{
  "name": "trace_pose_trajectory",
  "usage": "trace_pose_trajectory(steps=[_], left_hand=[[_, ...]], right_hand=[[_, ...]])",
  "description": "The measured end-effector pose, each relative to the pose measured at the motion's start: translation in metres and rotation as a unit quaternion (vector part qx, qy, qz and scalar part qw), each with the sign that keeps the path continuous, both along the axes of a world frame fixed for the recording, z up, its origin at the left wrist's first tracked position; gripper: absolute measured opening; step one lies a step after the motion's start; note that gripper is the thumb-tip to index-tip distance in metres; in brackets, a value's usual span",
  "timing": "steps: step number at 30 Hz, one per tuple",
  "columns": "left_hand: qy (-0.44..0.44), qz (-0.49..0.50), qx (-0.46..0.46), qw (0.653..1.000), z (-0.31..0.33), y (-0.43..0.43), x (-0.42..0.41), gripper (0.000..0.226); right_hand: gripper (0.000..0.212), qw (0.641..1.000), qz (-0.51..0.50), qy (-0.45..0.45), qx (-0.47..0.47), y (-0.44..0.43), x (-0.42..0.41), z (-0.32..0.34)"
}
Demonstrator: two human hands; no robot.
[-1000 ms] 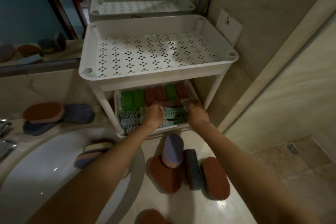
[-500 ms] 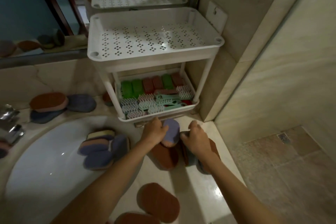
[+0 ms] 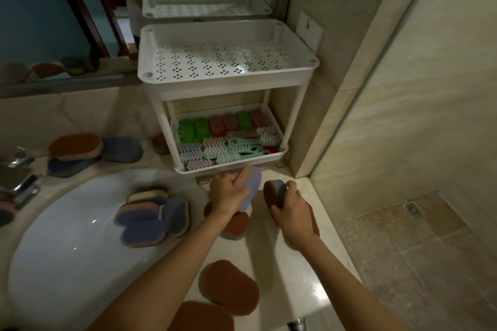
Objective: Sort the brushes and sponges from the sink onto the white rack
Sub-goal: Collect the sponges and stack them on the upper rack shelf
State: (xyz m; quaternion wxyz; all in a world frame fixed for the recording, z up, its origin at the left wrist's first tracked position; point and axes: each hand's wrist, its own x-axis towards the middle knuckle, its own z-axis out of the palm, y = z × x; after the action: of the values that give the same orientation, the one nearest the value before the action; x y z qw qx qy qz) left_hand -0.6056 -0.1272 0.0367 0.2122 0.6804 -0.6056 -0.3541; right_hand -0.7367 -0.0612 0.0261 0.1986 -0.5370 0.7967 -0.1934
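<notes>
The white two-tier rack (image 3: 166, 75) stands on the counter against the mirror. Its top shelf holds nothing; its lower shelf (image 3: 283, 148) is filled with green, red and pale brushes (image 3: 215, 140). Just in front of the rack, my left hand (image 3: 228, 196) grips a purple oval sponge (image 3: 251, 187), lifted off the counter. My right hand (image 3: 291, 209) grips a brown and blue sponge (image 3: 274, 192). Several purple and brown sponges (image 3: 150, 213) lie stacked at the right side of the white sink (image 3: 61, 244). A brown sponge (image 3: 235, 224) lies under my left wrist.
More brown sponges (image 3: 230, 286) lie on the counter near its front edge. A stack of brown and blue sponges (image 3: 78, 149) sits left of the rack, beside the chrome tap (image 3: 16, 174). A wall corner stands right of the rack; the counter drops to tiled floor (image 3: 419, 250).
My hands drew back from the rack's lower shelf to the counter and each picked up a sponge, which are now lifted. The view has tilted downward.
</notes>
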Motion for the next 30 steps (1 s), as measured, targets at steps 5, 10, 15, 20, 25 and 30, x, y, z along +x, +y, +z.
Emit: trace_pose_trajectory(steps=[5, 10, 15, 20, 25, 30], left_hand=[[0.010, 0.035, -0.169, 0.985, 0.043, 0.032, 0.024, 0.033], [0.055, 0.029, -0.336, 0.940, 0.109, 0.051, 0.035, 0.045], [0.028, 0.026, -0.480, 0.876, 0.169, 0.044, 0.039, 0.046], [-0.006, 0.023, -0.532, 0.847, 0.221, 0.006, 0.046, 0.045], [-0.113, 0.014, -0.439, 0.891, 0.241, -0.043, 0.051, 0.050], [-0.242, -0.065, -0.320, 0.914, 0.231, -0.075, 0.056, 0.043]], right_hand=[[0.052, 0.992, -0.027, -0.011, -0.120, 0.011, 0.007, 0.045], [0.057, 0.965, -0.005, -0.064, -0.255, 0.008, 0.028, 0.111], [0.048, 0.926, 0.008, -0.122, -0.357, -0.010, 0.046, 0.178], [0.030, 0.905, 0.022, -0.165, -0.391, -0.048, 0.051, 0.225], [0.028, 0.910, 0.007, -0.238, -0.338, -0.107, 0.048, 0.249], [0.035, 0.951, -0.003, -0.197, -0.239, -0.156, 0.050, 0.236]])
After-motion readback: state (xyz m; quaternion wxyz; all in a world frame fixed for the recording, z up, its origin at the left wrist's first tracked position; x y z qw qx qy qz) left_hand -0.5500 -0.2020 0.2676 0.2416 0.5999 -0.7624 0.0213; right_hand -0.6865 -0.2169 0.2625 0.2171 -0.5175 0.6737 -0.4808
